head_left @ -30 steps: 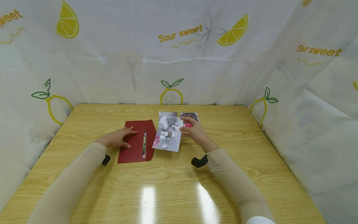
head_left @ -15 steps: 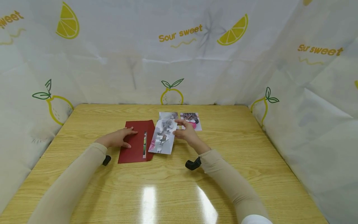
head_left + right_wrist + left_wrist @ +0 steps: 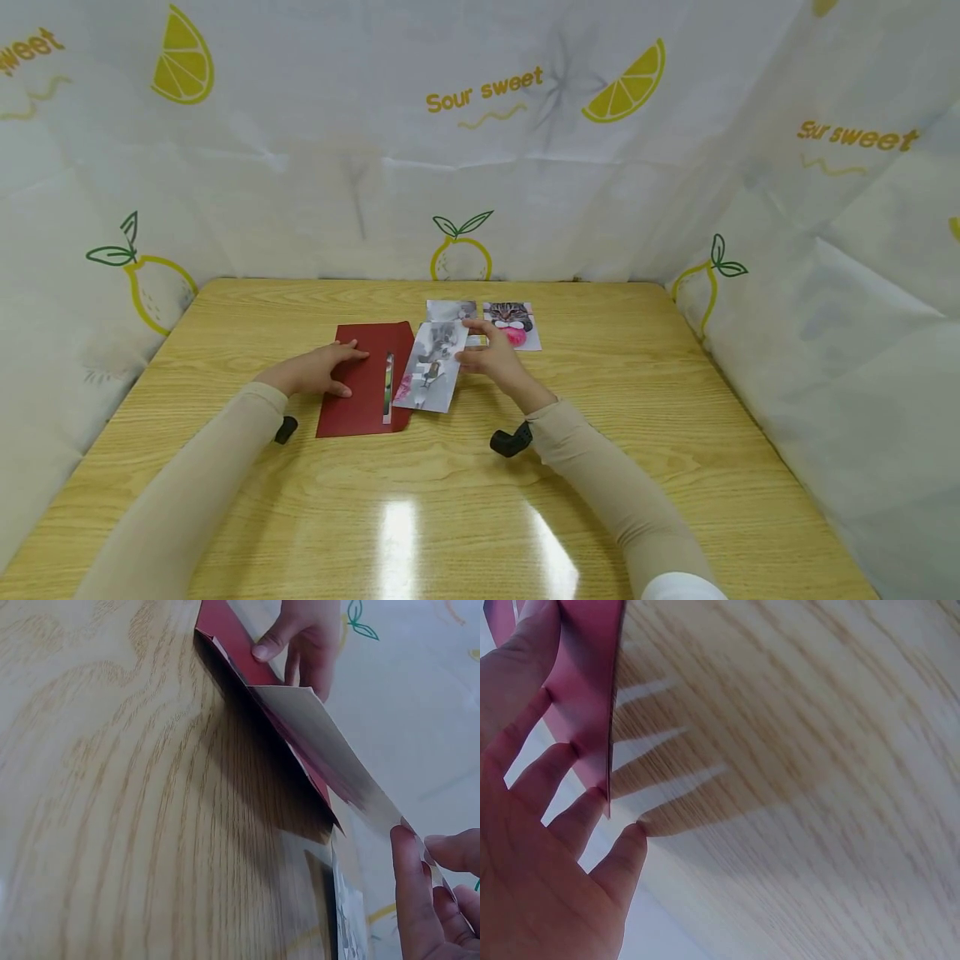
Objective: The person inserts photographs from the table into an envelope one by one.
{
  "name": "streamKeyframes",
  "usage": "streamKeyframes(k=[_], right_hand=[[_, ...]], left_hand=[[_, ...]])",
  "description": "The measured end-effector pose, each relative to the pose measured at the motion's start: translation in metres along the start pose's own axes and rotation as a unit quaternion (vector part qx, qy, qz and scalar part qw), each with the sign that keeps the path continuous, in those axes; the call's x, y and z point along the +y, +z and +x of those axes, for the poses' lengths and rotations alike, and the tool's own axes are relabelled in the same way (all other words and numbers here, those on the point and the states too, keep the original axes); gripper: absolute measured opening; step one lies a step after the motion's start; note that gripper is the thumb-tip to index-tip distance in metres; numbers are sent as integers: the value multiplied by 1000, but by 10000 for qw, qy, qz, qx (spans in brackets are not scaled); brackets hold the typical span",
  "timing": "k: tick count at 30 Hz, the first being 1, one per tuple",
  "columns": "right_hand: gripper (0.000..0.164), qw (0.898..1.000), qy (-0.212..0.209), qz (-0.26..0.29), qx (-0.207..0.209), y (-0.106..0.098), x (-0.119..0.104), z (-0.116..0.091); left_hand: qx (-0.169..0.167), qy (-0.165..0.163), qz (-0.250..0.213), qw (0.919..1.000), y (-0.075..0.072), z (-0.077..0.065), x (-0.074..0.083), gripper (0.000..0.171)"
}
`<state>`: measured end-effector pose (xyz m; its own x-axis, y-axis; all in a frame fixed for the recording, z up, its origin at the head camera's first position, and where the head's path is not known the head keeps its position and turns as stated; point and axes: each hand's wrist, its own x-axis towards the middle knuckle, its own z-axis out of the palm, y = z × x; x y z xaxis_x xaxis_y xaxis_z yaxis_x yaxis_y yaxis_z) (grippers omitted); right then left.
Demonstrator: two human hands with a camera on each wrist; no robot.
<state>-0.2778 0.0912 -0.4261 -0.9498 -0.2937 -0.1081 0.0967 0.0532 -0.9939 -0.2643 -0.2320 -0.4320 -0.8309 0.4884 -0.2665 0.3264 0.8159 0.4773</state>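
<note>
A red envelope [image 3: 363, 417] lies on the wooden table, its flap side facing right. A narrow strip of a colourful picture [image 3: 387, 387] shows at its opening. My left hand [image 3: 315, 371] rests on the envelope with spread fingers, holding it down; the left wrist view has the fingertips along the envelope's edge [image 3: 589, 712]. Between thumb and fingers, my right hand [image 3: 495, 360] pinches a picture card [image 3: 427, 371] with a grey cat, a bird and pink flowers. The card is tilted, its left edge overlapping the flap. In the right wrist view its far corner [image 3: 289, 694] is at the envelope's opening.
Behind the held card lies a grey picture card [image 3: 450, 310], partly covered. Right of it is a card with a tabby cat and a pink ball [image 3: 517, 323]. A white lemon-print curtain [image 3: 300, 217] hangs behind the table and at its sides.
My right hand has moved left with the picture card, bringing its edge over the envelope flap. The tabby cat card has come into full view. Left hand and envelope stay in place.
</note>
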Motion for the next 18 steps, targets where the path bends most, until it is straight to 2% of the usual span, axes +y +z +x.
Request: streamKeyframes(k=[8,18], right_hand=[[65,9999,-61,-108,-66,6,1,2],[68,9995,108,-252,-127,13,1,4]], left_hand=[[-13,7,10,10000,0,1,0,68],[-57,-89,-3,9999,0,0,1,69]])
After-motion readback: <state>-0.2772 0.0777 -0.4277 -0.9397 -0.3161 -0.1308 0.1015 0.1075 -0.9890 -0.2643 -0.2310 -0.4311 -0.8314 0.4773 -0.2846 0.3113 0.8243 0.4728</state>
